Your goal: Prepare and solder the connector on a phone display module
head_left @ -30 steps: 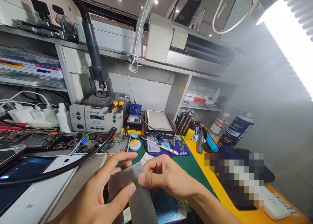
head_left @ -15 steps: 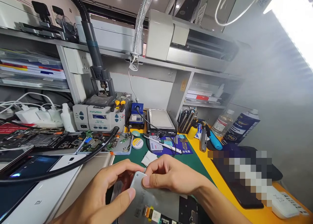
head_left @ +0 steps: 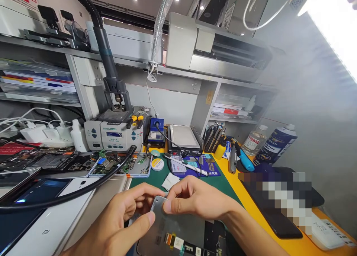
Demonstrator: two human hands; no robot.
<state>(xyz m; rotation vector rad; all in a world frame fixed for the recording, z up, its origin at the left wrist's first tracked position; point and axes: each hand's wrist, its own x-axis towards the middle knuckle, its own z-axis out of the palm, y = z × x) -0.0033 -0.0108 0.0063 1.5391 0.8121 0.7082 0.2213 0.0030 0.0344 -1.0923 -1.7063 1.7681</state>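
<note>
A grey phone screen (head_left: 181,226), its back side up, lies at the bottom middle with a ribbon cable (head_left: 178,243) and dark strips across its lower part. My left hand (head_left: 125,215) is closed around its upper left corner, thumb on the left edge and fingertips behind the top. Bent fingers and thumb of my right hand (head_left: 192,202) pinch the top edge just right of the small corner hole. What lies behind that edge is hidden by my fingers. A crumpled white tissue (head_left: 170,182) sits just beyond my hands on the green mat (head_left: 217,187).
A white-backed phone (head_left: 47,226) and a thick black hose (head_left: 92,189) lie at left. Behind are a hot air station (head_left: 114,135), an opened device with circuit boards (head_left: 139,165), and a white brush (head_left: 189,165). A black phone (head_left: 270,207) and a blue spray can (head_left: 276,144) are at right.
Both hands keep their hold at the top corner of the screen. The screen's tilt and the light on its back have shifted slightly; the view has moved a little.
</note>
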